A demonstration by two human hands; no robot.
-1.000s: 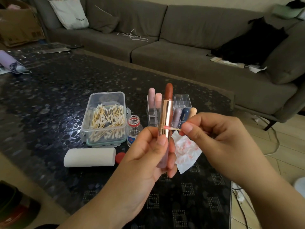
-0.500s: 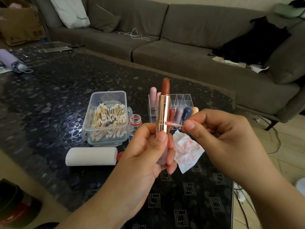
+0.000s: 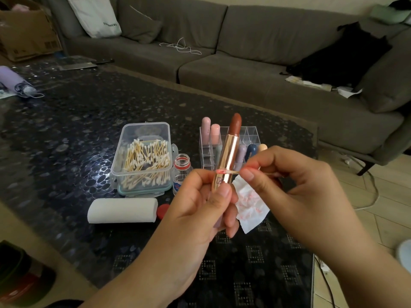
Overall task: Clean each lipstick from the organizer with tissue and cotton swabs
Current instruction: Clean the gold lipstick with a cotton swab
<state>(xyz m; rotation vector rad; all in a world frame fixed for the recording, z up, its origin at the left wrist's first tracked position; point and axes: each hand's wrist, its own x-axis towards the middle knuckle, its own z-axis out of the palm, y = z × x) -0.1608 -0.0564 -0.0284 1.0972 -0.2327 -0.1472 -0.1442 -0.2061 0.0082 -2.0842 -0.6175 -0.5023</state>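
Note:
My left hand [image 3: 200, 203] grips an uncapped lipstick [image 3: 229, 152] upright, its gold tube topped by a brown-red bullet. My right hand [image 3: 295, 185] pinches a cotton swab [image 3: 224, 172] whose pink-stained tip touches the lower part of the gold tube. Behind them stands the clear organizer [image 3: 250, 133] with several capped lipsticks, pink ones at its left and grey, navy and beige ones at the front. A stained tissue [image 3: 250, 207] lies on the table under my hands.
A clear box of cotton swabs [image 3: 142, 158] sits left of a small open bottle [image 3: 182, 172], its red cap [image 3: 162, 211] beside a white tissue roll [image 3: 122, 210]. The dark pebbled table [image 3: 66, 130] ends at right, a grey sofa [image 3: 244, 52] behind.
The swab tip has slid left across the gold tube, from its right side to its left edge. The lipstick has tilted slightly to the right.

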